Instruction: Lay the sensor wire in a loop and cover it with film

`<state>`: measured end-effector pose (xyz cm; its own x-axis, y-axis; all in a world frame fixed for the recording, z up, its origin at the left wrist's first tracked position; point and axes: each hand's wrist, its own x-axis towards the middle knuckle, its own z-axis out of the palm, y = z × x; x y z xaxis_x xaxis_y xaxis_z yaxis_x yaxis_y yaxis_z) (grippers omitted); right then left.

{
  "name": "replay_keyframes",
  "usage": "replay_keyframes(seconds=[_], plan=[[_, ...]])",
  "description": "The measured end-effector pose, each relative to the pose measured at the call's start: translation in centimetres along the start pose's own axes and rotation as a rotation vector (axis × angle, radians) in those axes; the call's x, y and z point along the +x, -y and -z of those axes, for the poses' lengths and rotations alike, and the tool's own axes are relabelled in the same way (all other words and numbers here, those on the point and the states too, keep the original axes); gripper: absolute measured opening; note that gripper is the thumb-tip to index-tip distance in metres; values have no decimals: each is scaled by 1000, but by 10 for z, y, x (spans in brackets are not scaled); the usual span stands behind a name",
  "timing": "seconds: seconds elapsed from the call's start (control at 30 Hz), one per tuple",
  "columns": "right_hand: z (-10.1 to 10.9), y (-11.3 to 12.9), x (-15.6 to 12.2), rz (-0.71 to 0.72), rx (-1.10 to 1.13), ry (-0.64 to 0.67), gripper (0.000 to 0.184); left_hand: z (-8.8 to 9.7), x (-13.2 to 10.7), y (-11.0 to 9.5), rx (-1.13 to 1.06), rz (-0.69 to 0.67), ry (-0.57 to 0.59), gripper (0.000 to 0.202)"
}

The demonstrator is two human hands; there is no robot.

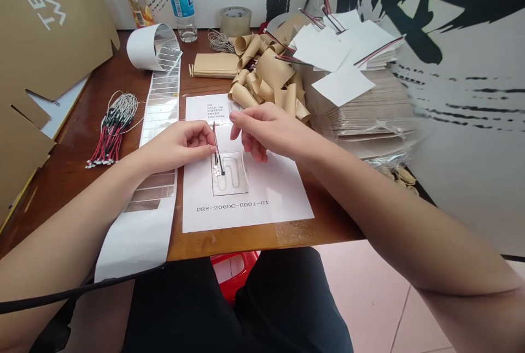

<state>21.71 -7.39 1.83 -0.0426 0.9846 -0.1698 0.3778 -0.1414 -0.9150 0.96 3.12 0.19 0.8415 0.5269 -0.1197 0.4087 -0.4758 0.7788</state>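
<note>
My left hand (180,144) is closed in a pinch around a thin dark wire lead (219,151) with red and black strands. A small pale connector (217,170) is at the lead's lower part, over a flat clear-looking piece with a looped line (234,181). This piece lies on a white printed sheet (270,208). To the right, my right hand (262,129) hovers above the sheet, its fingers loosely curled and apart. Nothing shows clearly between them.
A label roll (141,47) unrolls along the left, beside bundled wires (117,126). Brown paper rolls (274,69), a folded brown stack (215,64), tape (235,21) and a water bottle (182,6) stand behind. White cards (344,82) top a brown stack (365,107) at right.
</note>
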Motion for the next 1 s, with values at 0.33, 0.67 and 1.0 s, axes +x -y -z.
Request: replay_keyframes(seconds=[0.33, 0.67, 1.0], plan=[[-3, -2, 0, -13, -34, 177, 13, 1, 3, 7, -120, -21, 9, 15], [-19, -17, 2, 236, -348, 49, 14, 0, 1, 7, -134, -50, 23, 14], [-27, -22, 3, 252, -357, 5, 20, 2, 2, 13, -84, -71, 8, 14]])
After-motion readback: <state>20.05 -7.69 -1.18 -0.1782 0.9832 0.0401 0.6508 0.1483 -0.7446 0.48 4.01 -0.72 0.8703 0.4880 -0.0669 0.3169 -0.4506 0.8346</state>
